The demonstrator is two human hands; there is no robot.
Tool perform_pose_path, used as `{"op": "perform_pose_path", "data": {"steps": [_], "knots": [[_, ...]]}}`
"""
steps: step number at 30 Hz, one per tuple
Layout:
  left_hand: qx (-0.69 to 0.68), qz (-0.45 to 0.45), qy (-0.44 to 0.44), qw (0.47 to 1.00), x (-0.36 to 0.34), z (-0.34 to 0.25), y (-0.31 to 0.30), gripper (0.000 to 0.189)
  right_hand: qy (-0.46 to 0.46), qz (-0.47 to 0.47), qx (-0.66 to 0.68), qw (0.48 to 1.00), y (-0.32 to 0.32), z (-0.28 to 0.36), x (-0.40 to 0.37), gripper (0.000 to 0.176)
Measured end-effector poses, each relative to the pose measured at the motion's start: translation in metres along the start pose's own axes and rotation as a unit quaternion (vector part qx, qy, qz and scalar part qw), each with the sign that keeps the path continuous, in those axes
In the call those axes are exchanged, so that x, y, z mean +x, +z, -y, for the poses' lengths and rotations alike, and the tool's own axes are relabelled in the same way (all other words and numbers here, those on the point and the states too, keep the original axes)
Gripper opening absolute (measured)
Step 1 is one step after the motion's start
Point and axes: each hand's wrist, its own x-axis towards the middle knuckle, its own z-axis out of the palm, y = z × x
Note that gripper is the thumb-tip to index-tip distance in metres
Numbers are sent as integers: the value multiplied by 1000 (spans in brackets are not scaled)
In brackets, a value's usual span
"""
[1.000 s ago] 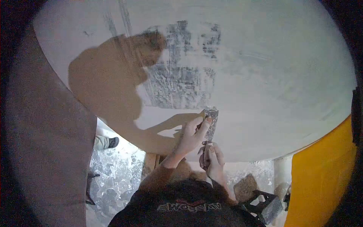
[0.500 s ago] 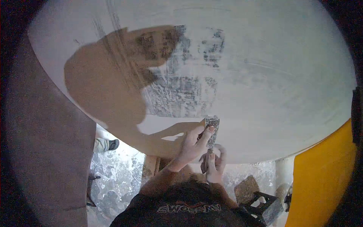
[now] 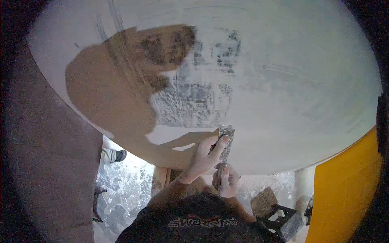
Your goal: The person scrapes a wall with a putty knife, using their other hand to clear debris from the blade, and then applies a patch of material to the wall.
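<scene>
A large pale curved surface fills the upper view, with dark scraped patches near its middle. Over its lower part, my left hand grips the blade end of a speckled, paint-crusted scraper, thumb lying along it. My right hand is closed around the scraper's lower end, just below the left one. The scraper's broad edge points up, below the dark patches. My shadow falls across the left part of the surface.
A brown panel stands at the left and a yellow one at the right. Someone's shoe and trouser leg show at lower left. A black crate-like object stands on the stained floor at lower right.
My right hand's fingers, partly spread before, have closed around the scraper's lower end. The scraper and my left hand have hardly shifted.
</scene>
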Motion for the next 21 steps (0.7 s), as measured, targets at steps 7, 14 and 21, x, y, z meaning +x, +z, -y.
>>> {"op": "perform_pose_path", "data": {"steps": [7, 14, 21], "knots": [[-9, -16, 28, 999, 1, -1, 4, 30, -30, 32, 8, 999, 3, 7, 2, 24], [-64, -18, 0, 998, 3, -5, 6, 31, -46, 4, 3, 999, 5, 0, 7, 22], [-65, -3, 33, 997, 3, -19, 0, 31, -118, 12, -20, 993, 8, -1, 12, 22]]}}
